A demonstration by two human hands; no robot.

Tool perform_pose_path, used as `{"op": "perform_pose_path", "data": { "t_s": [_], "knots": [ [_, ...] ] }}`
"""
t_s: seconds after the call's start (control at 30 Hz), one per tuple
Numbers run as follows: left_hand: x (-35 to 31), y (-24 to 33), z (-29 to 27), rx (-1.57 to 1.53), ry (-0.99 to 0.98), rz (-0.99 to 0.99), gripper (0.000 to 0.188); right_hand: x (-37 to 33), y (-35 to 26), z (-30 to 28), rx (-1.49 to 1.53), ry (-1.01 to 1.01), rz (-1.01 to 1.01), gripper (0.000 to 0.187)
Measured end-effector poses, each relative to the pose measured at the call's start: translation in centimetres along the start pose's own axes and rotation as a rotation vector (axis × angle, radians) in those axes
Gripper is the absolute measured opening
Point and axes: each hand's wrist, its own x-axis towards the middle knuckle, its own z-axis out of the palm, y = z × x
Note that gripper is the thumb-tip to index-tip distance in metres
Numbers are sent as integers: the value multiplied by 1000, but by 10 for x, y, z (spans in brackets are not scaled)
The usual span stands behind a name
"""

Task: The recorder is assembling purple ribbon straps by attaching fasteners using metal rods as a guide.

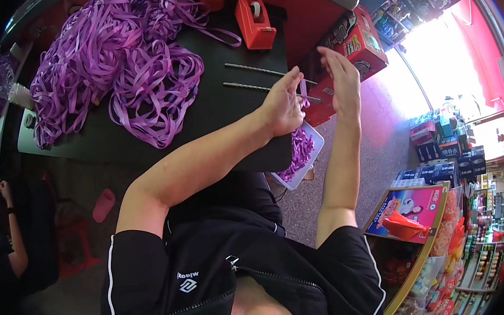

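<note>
Two thin twisted metal rods [247, 86] jut out over the black table's right edge, side by side. A short loop of purple ribbon [304, 89] hangs at the rods near their right ends. My left hand [284, 103] is just left of that loop, across the rods, its fingers stretched upward; whether it touches the ribbon is hard to see. Right of the rods, my right hand [344, 84] is raised with fingers extended and nothing visible in it. Below both hands, a white bin [305, 176] holds many short purple ribbon pieces [300, 152].
A big tangled heap of purple ribbon [99, 57] covers the left of the black table [220, 124]. A red tape dispenser [255, 24] stands at the back, and a red box [364, 45] beyond the table's right end. Another person's arm [14, 235] shows far left.
</note>
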Motion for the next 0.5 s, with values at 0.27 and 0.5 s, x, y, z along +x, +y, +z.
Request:
{"op": "perform_pose_path", "data": {
  "t_s": [0.27,0.5],
  "knots": [
    [4,-5,-5,-7,-44,19,88,109,16,81,-280,-404,355,31],
    [-1,-4,-1,0,-134,54,92,134,19,112,-313,-488,382,27]
  ]
}}
